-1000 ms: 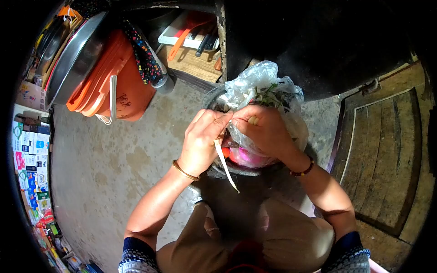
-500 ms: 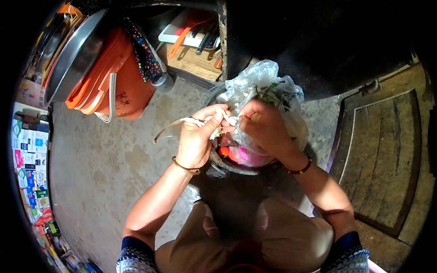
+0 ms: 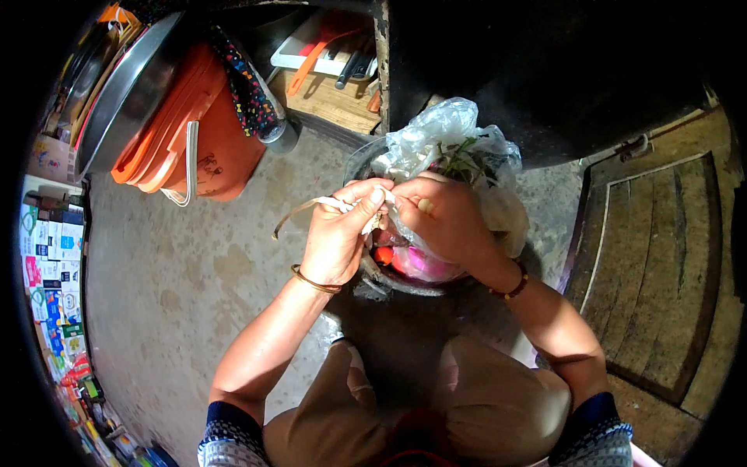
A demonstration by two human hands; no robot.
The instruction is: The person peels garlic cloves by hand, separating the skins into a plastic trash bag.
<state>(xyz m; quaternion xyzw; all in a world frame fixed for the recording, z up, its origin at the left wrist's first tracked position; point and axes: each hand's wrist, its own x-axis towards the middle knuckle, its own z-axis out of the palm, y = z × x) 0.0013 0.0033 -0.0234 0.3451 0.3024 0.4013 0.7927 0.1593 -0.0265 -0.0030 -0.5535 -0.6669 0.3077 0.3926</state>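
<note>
My left hand (image 3: 338, 237) is closed around a white garlic bulb (image 3: 378, 198), thumb on top. Its long dry stem (image 3: 299, 212) sticks out to the left past the fingers. My right hand (image 3: 442, 222) meets it from the right, thumb and forefinger pinched at the bulb's edge. A pale peeled garlic clove (image 3: 426, 205) shows tucked in the curled fingers of that hand. Both hands are above a round bin lined with a clear plastic bag (image 3: 436, 128). Green leaves (image 3: 463, 159) and a bright pink and orange item (image 3: 420, 265) lie in it.
An orange bucket (image 3: 226, 159) with a white handle and a large metal basin (image 3: 128, 101) stand at the upper left. A wooden shelf (image 3: 334, 101) holds a white tray with knives and an orange spatula (image 3: 307, 66). A wooden panel (image 3: 661, 272) is at the right.
My right hand has moved left and come together with my left hand at the garlic bulb. My left hand has stayed almost in place.
</note>
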